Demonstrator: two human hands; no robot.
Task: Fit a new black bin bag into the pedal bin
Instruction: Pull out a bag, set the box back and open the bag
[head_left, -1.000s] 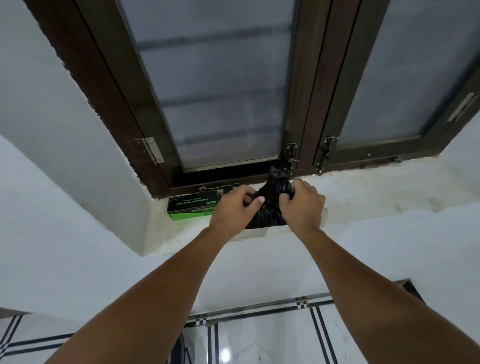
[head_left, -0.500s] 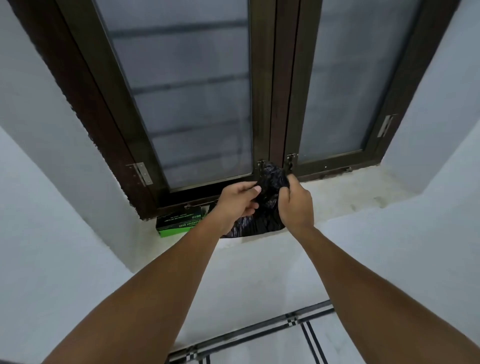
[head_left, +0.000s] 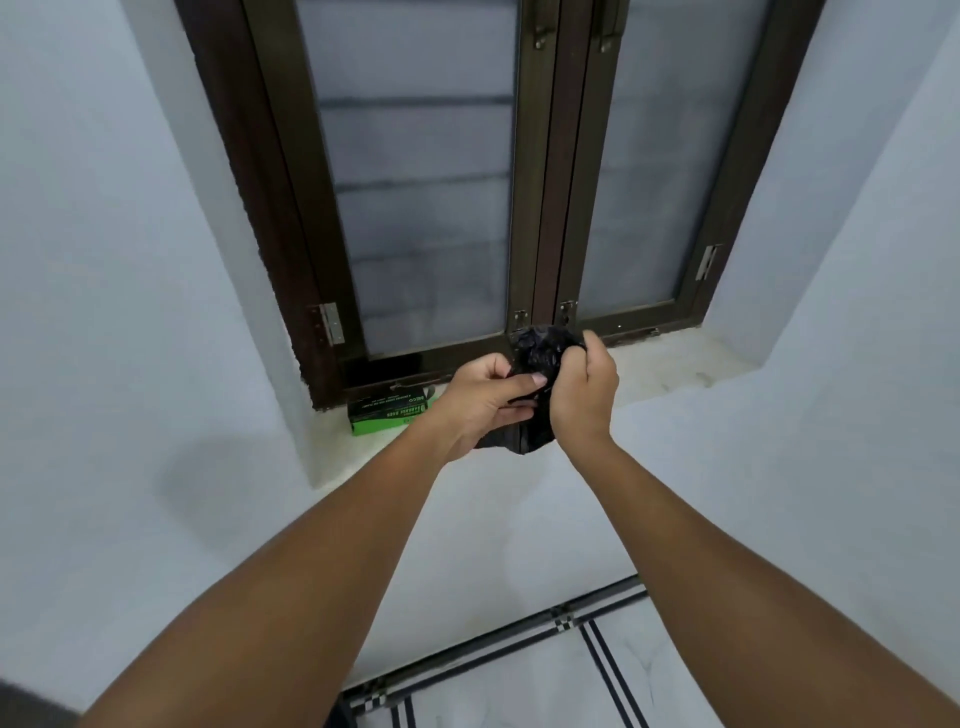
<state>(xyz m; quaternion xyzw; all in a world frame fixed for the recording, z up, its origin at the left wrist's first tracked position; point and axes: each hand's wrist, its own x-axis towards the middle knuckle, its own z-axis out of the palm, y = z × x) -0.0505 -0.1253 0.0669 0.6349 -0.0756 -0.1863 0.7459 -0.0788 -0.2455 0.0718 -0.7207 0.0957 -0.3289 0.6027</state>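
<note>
Starting at the left: pale wall (head_left: 119, 260), plain, forming the left side of the window recess.

Window (head_left: 519, 171): dark brown frame, two frosted panes, closed, meeting at a centre post. Silver hinge (head_left: 331, 323) low on the left frame.

Sill (head_left: 675, 374): pale stone ledge at the foot of the window, serving as a storage shelf.

Box (head_left: 390, 411): green and black carton of bags, lying flat on the sill against the frame, just left of the hands. Judged to be the source of the bag, kept here within reach.

Left hand (head_left: 488, 402): fingers curled, thumb on top, pinching the near left side of the bag.

Bin bag (head_left: 540, 358): black, thin, glossy, bunched into a crumpled wad between the two hands, held just above the sill in front of the centre post. A lower fold hangs beneath the hands. Not yet opened out.

Right hand (head_left: 584, 397): closed round the right side of the wad, fingers wrapped over its top. The opposed grips look suited to pulling the layers apart or tearing one bag free; which, cannot be told.

Floor (head_left: 545, 675): white tile with dark border lines, near bottom centre.

Pedal bin: not in view. Task judged at an early stage.
</note>
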